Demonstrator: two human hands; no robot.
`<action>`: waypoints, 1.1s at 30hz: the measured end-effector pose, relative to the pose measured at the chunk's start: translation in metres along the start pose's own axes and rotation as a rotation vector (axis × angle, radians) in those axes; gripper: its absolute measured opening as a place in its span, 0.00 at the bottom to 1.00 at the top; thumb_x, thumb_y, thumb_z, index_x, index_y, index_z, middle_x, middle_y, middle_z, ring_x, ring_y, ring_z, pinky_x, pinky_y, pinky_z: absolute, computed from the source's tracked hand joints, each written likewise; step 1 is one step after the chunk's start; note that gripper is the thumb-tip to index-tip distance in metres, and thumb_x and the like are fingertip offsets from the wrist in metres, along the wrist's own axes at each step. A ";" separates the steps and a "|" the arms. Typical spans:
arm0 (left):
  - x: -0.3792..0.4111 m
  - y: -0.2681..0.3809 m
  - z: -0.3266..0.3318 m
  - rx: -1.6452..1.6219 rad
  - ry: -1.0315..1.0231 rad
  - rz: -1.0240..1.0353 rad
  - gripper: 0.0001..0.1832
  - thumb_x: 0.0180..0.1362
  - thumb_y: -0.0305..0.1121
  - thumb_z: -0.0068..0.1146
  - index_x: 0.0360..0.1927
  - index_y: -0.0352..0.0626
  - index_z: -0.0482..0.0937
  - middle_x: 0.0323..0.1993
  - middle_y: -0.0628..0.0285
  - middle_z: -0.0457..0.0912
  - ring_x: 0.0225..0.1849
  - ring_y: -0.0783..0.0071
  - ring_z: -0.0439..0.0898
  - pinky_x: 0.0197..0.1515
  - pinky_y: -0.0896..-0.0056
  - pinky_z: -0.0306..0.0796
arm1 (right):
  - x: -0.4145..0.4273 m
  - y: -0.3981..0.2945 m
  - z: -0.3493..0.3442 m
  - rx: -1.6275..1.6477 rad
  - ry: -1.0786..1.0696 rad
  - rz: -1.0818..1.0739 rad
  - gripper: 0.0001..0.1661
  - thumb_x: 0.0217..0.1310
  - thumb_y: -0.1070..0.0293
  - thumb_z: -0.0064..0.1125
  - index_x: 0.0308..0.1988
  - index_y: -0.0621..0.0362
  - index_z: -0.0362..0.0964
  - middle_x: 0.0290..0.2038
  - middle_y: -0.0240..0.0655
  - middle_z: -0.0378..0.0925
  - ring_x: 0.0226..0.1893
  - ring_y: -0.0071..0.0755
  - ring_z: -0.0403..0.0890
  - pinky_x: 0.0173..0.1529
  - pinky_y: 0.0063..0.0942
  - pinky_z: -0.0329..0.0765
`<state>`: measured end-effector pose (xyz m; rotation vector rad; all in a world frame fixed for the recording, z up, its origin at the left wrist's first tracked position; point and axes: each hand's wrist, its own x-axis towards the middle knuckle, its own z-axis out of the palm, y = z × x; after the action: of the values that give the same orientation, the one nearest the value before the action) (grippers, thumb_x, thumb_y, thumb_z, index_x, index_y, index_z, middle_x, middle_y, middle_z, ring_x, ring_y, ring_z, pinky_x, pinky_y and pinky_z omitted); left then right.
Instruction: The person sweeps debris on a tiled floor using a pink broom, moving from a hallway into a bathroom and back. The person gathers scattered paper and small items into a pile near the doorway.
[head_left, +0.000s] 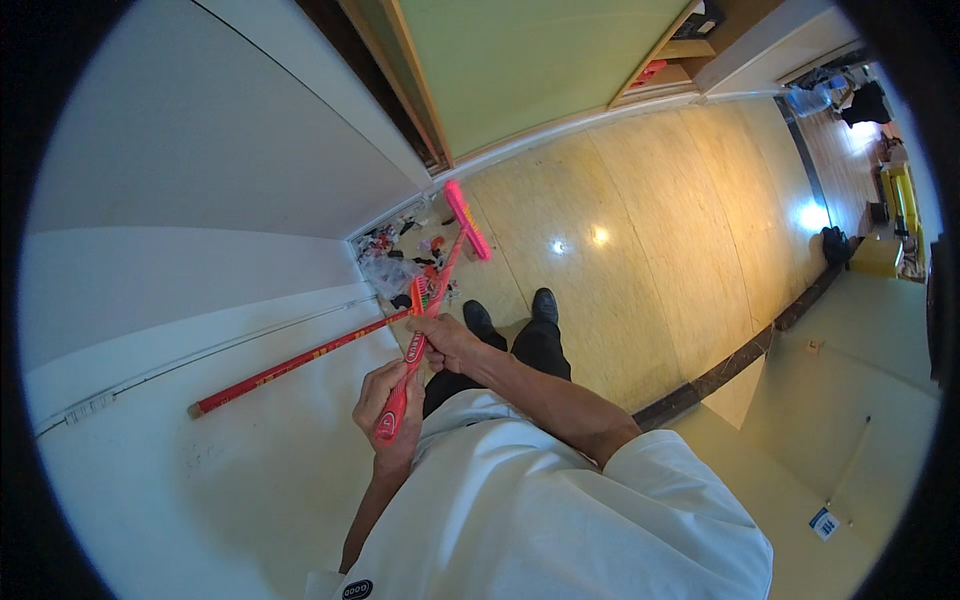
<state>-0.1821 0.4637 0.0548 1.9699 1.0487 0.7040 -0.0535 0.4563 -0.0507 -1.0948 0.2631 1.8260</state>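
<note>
Both of my hands grip the pink handle of a broom. My left hand holds it close to the top end, and my right hand closes around it a little further down. The broom's pink head with yellowish bristles rests on the floor beside a pile of litter in the corner. Scraps and a clear plastic bag show in that pile. A second tool, a red-handled brush or broom, leans at the left wall, its orange-and-green bristled end beside the pink handle.
White walls meet at the corner. A green sliding cabinet door in a wooden frame stands ahead. My dark shoes are on the yellow tiled floor. A dark bag-like object and a yellow box lie to the right.
</note>
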 end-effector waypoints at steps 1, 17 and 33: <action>-0.001 -0.002 0.001 -0.008 0.017 0.009 0.13 0.46 0.17 0.62 0.37 0.35 0.78 0.35 0.50 0.80 0.36 0.61 0.81 0.40 0.69 0.75 | 0.000 0.001 0.001 -0.014 0.008 -0.008 0.21 0.56 0.55 0.56 0.17 0.52 0.60 0.12 0.27 0.56 0.08 0.23 0.54 0.14 0.27 0.50; 0.008 -0.046 0.028 -0.191 0.026 -0.204 0.08 0.54 0.21 0.60 0.37 0.34 0.76 0.33 0.55 0.79 0.29 0.74 0.78 0.31 0.74 0.74 | 0.036 -0.013 -0.027 -0.143 0.119 0.040 0.21 0.52 0.54 0.59 0.18 0.52 0.60 0.13 0.26 0.53 0.10 0.23 0.52 0.15 0.26 0.49; 0.041 0.002 -0.003 0.022 -0.060 0.061 0.09 0.51 0.21 0.62 0.36 0.35 0.75 0.32 0.54 0.78 0.33 0.64 0.79 0.35 0.69 0.74 | -0.007 -0.029 0.015 0.039 0.046 -0.095 0.21 0.55 0.55 0.58 0.19 0.53 0.61 0.11 0.27 0.57 0.08 0.21 0.54 0.13 0.24 0.49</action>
<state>-0.1630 0.4991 0.0622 2.0372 0.9677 0.6650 -0.0374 0.4757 -0.0293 -1.1049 0.2675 1.7065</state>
